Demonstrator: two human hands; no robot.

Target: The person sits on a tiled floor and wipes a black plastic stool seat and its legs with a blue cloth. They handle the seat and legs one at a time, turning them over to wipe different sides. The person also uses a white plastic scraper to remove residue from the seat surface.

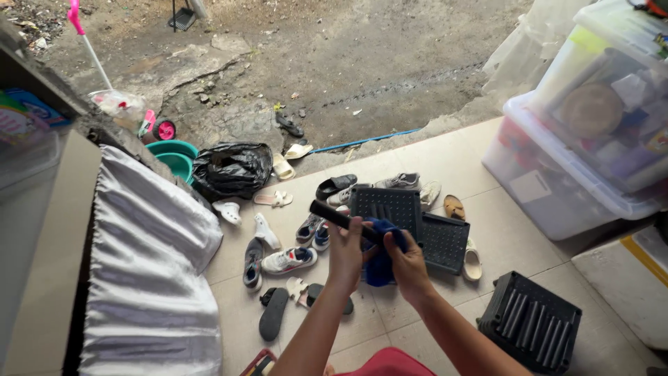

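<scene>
Resting between both hands' fingers (351, 240) (wrapped): blue cloth (381, 264).

3 black panels (445, 241), 2 storage bins (557, 181)

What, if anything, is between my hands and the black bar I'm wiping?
Only the blue cloth. The left hand grips the black bar directly, while the right hand presses the cloth around the bar's near end, so the cloth lies between that hand and the bar. Nothing else intervenes.
</scene>
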